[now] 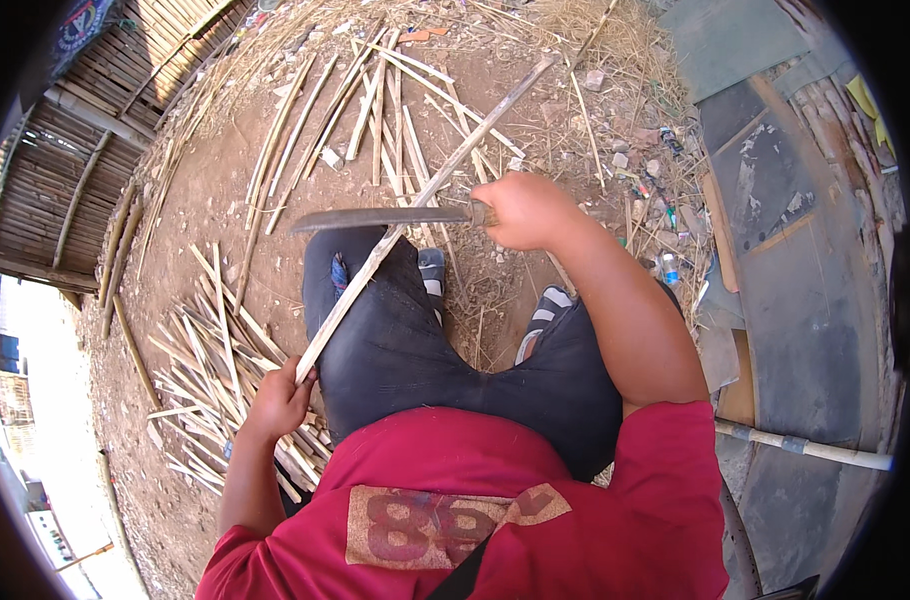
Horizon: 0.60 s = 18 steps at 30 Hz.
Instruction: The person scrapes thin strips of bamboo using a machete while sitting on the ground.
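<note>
My left hand point(280, 400) is closed round the near end of a long split bamboo strip point(445, 178). The strip slants away to the upper right, passing over my left thigh. In my right hand point(528, 212) is the handle of a machete point(380, 217), its broad dark blade pointing left. The blade crosses the strip just beyond my knee; whether the edge touches or cuts into it I cannot tell. My right fingers wrap the handle and partly hide it.
A heap of split strips point(210, 370) lies on the dirt left of my legs. More strips point(305, 130) are spread ahead. Dark panels point(805, 320) stand along the right side, near a plastic bottle point(669, 267). A slatted bamboo wall point(50, 185) rises at the left.
</note>
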Each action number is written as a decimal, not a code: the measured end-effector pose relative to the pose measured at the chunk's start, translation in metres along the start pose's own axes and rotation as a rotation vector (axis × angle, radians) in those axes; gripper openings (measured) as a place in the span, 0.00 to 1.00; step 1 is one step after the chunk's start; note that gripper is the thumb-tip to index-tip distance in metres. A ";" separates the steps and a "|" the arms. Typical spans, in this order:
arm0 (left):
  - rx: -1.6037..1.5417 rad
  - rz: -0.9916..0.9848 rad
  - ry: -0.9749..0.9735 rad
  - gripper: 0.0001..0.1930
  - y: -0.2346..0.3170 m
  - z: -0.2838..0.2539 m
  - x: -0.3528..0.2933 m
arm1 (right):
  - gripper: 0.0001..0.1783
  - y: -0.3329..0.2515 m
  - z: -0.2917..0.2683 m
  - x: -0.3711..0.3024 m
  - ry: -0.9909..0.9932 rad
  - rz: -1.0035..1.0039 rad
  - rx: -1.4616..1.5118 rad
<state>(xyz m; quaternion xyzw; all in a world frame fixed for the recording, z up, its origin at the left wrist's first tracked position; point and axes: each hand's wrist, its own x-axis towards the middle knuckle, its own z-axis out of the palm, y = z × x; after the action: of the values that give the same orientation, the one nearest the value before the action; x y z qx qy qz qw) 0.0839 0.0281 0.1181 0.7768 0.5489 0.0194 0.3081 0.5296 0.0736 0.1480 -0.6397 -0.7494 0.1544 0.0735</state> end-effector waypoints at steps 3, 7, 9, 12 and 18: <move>0.055 -0.023 -0.026 0.10 -0.006 -0.002 0.004 | 0.18 0.027 0.003 0.010 0.024 0.140 0.121; 0.074 -0.019 -0.017 0.09 0.001 -0.008 0.002 | 0.25 0.094 0.001 0.001 0.152 0.477 0.289; 0.041 -0.029 -0.025 0.09 -0.001 -0.010 0.001 | 0.27 0.090 0.000 -0.003 0.203 0.413 0.281; 0.016 -0.019 -0.036 0.08 -0.005 -0.011 -0.001 | 0.27 0.069 0.013 0.004 0.230 0.270 0.216; 0.031 0.004 0.000 0.09 -0.004 0.000 0.004 | 0.23 0.022 -0.011 -0.001 -0.046 0.070 0.040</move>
<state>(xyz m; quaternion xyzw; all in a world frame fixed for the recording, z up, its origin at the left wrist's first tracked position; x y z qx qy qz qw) 0.0819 0.0328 0.1149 0.7825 0.5477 0.0117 0.2959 0.5537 0.0768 0.1511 -0.6601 -0.7248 0.1867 0.0636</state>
